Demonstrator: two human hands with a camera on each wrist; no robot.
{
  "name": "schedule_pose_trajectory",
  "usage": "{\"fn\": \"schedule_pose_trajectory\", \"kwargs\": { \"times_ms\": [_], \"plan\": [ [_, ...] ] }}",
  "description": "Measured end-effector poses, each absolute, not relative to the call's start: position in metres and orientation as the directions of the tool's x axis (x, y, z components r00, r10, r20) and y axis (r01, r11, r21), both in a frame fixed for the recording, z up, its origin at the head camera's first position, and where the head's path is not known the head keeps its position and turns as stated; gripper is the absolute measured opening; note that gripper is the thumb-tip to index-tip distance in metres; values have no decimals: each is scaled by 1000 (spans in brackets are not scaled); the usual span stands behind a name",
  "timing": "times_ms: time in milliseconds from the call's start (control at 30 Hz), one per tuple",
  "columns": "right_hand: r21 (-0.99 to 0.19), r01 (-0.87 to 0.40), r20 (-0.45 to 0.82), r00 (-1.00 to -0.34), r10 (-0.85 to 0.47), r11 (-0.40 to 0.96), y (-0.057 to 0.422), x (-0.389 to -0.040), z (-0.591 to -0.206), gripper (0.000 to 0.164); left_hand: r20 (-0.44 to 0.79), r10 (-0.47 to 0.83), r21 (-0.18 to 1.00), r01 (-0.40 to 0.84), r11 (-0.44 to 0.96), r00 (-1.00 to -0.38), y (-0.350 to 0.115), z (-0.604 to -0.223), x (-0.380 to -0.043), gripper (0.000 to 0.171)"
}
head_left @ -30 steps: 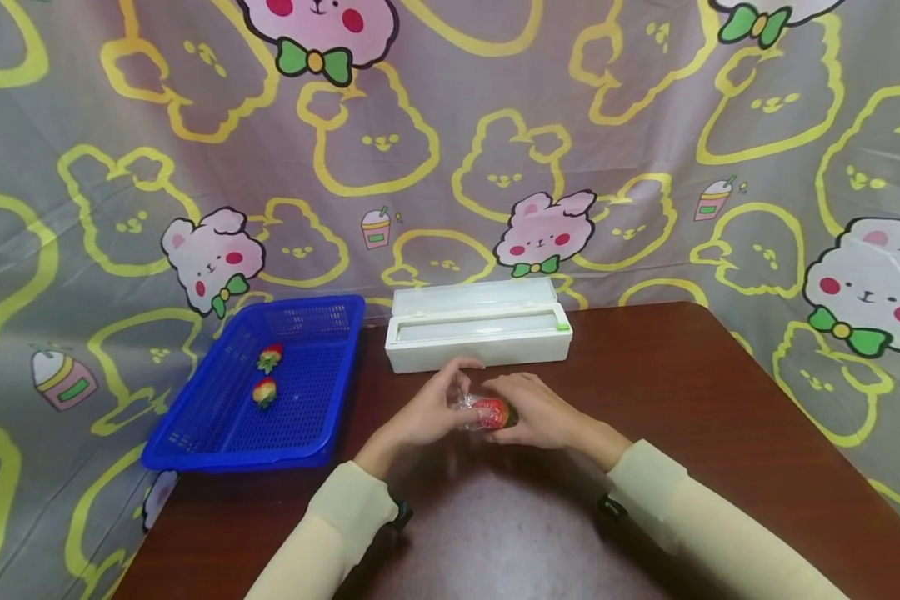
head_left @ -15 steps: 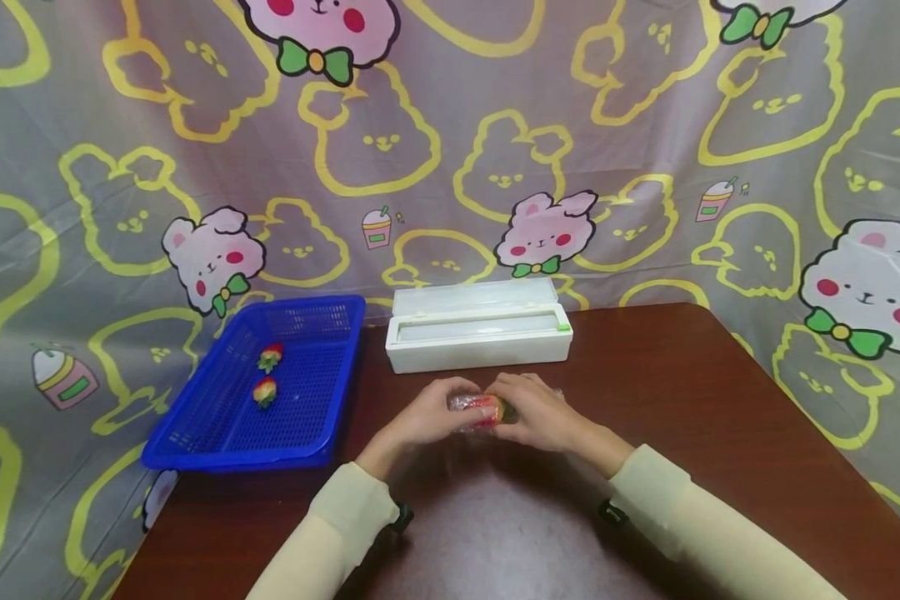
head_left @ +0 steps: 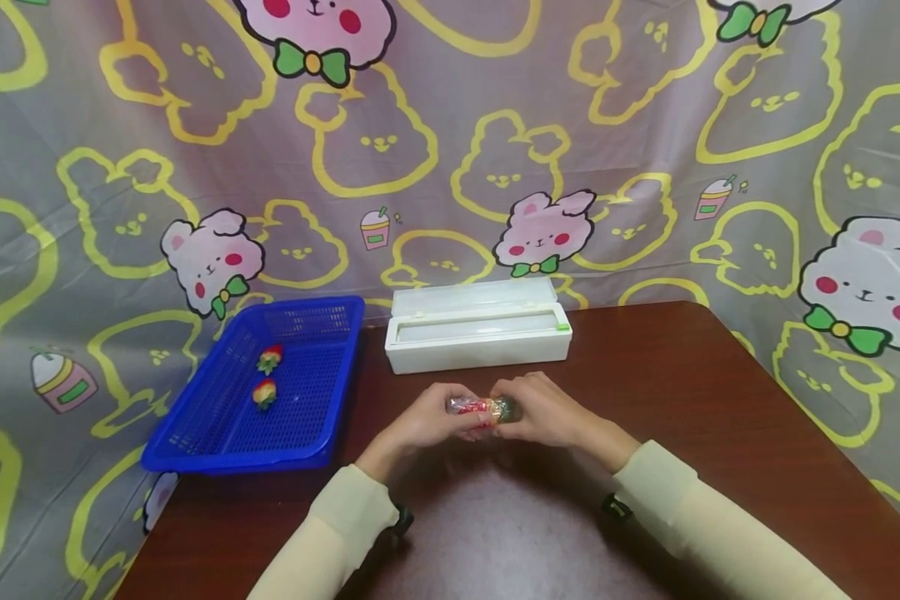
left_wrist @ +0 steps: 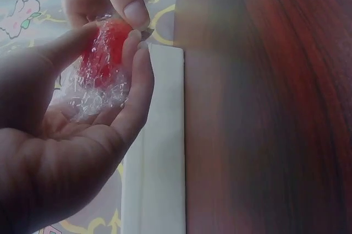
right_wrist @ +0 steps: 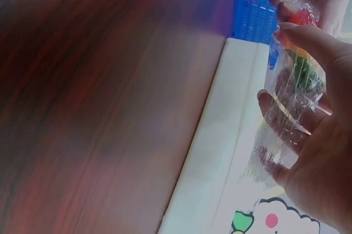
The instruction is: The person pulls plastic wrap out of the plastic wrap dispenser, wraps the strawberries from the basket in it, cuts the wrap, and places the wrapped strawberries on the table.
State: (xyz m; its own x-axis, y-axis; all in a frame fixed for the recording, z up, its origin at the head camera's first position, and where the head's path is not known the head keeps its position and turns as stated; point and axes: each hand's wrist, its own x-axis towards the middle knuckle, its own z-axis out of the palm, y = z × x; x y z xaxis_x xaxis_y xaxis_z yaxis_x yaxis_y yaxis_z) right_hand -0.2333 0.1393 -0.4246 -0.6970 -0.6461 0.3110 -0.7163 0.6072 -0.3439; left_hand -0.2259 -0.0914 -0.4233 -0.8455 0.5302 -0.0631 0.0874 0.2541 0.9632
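Your strawberry (head_left: 474,407) sits between your two hands, in front of the white box (head_left: 480,354): your left hand (head_left: 431,417) pinches its red end, your right hand (head_left: 543,412) grips the leafy end. Clear film (right_wrist: 280,118) seems mostly round it, with the leaf end likely left to tidy; two strawberries (head_left: 266,392) lie unwrapped in the blue basket (head_left: 232,461). The right wrist view shows loose film trailing across your palm, which the head view hides.

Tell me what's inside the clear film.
A strawberry: red body, yellowish band and green leaves show through the film. The left hand and right hand cover parts of it; those can't be seen.
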Motion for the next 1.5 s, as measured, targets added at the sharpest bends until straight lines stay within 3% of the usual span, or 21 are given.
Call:
{"fn": "schedule_pose_trajectory", "kwargs": {
  "times_ms": [267,433,633,800,1100,1300,1500],
  "plan": [
    [-222,-627,398,-757,-517,747,144,-227,-418,76,15,366,947,131,294,-930,-94,-425,-228,32],
    [-273,-597,358,-791,-496,755,142,-224,-416,86,74,316,884,209,419,-946,-94,-420,-228,33],
    [-390,-519,260,-854,-450,760,140,-223,-421,65,57,357,874,220,434,-932,-93,-417,-226,36],
    [-492,-571,287,-819,-497,657,142,-227,-426,50,42,398,906,203,372,-917,-93,-418,-225,34],
    [-594,-683,398,-709,-581,426,142,-230,-430,64,51,411,931,192,310,-910,-92,-419,-228,36],
    [-657,-641,374,-734,-567,396,141,-228,-432,80,37,410,924,187,334,-911,-92,-422,-229,39],
    [-744,-555,283,-766,-577,372,139,-228,-432,73,48,422,937,186,295,-906,-90,-423,-229,36]
  ]
}}
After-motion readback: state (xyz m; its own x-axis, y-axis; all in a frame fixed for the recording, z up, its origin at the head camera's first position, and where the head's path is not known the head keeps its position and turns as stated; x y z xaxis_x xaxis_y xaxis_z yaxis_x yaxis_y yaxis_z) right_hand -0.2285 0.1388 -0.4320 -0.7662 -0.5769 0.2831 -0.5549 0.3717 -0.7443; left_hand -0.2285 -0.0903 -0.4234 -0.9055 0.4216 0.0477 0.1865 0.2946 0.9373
